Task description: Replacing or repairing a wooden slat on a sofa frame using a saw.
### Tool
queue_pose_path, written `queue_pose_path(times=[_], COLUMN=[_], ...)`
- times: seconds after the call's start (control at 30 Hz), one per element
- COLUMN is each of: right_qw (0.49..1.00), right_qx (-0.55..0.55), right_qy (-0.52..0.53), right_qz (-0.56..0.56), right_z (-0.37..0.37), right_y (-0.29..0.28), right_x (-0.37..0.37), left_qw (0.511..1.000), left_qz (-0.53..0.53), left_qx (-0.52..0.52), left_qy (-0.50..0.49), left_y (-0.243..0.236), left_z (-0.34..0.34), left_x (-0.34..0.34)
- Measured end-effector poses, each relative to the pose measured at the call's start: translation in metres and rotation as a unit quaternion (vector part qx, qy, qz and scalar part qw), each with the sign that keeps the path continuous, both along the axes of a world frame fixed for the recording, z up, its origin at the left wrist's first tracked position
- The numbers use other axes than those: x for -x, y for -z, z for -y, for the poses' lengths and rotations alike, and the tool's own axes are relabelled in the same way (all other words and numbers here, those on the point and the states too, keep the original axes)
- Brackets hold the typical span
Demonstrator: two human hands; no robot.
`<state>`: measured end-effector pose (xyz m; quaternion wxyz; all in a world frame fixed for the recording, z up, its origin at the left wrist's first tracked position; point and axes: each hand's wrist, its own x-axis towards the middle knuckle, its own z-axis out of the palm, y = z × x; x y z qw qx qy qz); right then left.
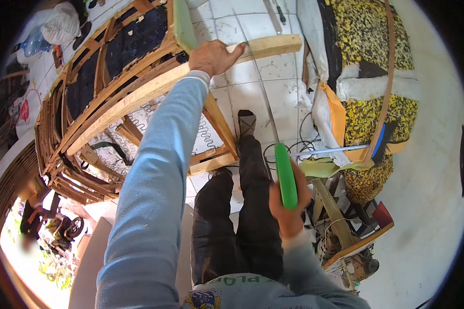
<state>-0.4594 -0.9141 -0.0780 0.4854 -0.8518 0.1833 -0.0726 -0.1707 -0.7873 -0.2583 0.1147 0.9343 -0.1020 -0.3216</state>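
My right hand [291, 201] is wrapped round the green handle of a hand saw [267, 103]. Its long thin blade points away from me and crosses a pale wooden beam [276, 46] near the beam's right end. To the left of the blade, my left hand [215, 57] grips the beam from above, thumb stretched toward the blade; the undersides of its fingers are hidden. The beam lies along the edge of a wooden sofa frame [105, 77], its right end jutting out over the floor. Whether the blade has cut into the wood I cannot tell.
White floor tiles [288, 92] carry dust and scraps. Black cables [307, 139] lie right of my foot. Yellow-and-black foam blocks [366, 121] stand at the right, above a wooden stand with a machine [358, 262]. A screwdriver-like tool [281, 15] lies at the far side.
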Motion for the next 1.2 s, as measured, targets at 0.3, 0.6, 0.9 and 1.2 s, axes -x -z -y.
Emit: queue_pose_path(times=[0.3, 0.6, 0.9, 1.2], right_qw=[0.997, 0.992, 0.998, 0.99], right_qx=[-0.035, 0.124, -0.002, -0.043], right_qy=[0.054, -0.029, -0.036, -0.053], right_qz=[-0.038, 0.018, -0.057, -0.125], right_z=[0.01, 0.011, 0.022, 0.036], right_y=[0.028, -0.018, 0.001, -0.011], right_x=[-0.072, 0.006, -0.039, -0.047], left_qw=[0.999, 0.999, 0.997, 0.998], left_qz=[0.013, -0.009, -0.023, -0.031], left_qx=[0.046, 0.05, 0.071, 0.048], left_qy=[-0.019, -0.002, -0.011, 0.003], left_y=[-0.023, -0.023, -0.025, -0.029], left_z=[0.032, 0.02, 0.026, 0.023], left_x=[0.009, 0.001, 0.007, 0.005])
